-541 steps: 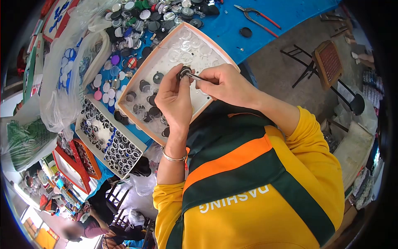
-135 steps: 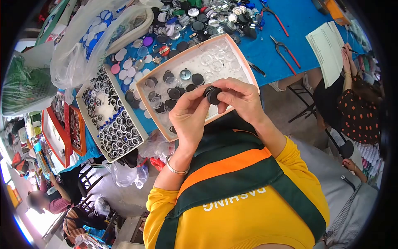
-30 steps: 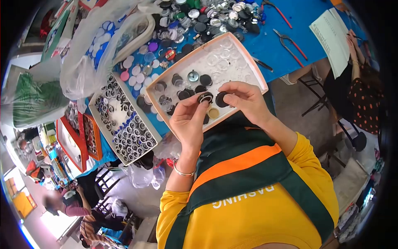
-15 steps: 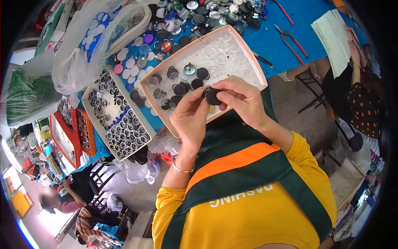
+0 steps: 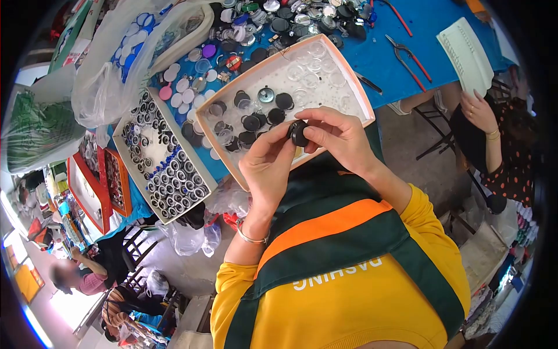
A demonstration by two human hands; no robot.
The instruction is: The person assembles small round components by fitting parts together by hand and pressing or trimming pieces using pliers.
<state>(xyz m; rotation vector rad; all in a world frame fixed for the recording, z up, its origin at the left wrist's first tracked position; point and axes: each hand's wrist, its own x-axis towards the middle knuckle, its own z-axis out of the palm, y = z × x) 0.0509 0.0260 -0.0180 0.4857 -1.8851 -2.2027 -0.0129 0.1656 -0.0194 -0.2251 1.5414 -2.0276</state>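
My left hand (image 5: 268, 166), with a bangle at its wrist, pinches the left edge of a small black round case (image 5: 299, 133) between thumb and fingertips. My right hand (image 5: 343, 139) grips the same black piece from the right, so both hands meet on it. The piece is tilted; its inner side is too small to make out. Just beyond my hands, and partly behind them, lies a shallow white box (image 5: 349, 78) with an orange rim. Inside it are black round parts (image 5: 251, 123), clear plastic rings (image 5: 295, 72) and a silvery disc (image 5: 265, 95).
To the left, a long carton (image 5: 165, 212) holds many black-and-white ring parts. Loose discs (image 5: 182, 85) and a heap of round cases (image 5: 279, 25) cover the blue tabletop (image 5: 401, 87). Red-handled pliers (image 5: 410, 58) lie at right. A co-worker's hand (image 5: 479, 113) is near a paper sheet (image 5: 465, 55).
The black case has turned slightly between my fingers, and both my hands stay nearly in place. At right, the co-worker's hand has moved down the paper sheet.
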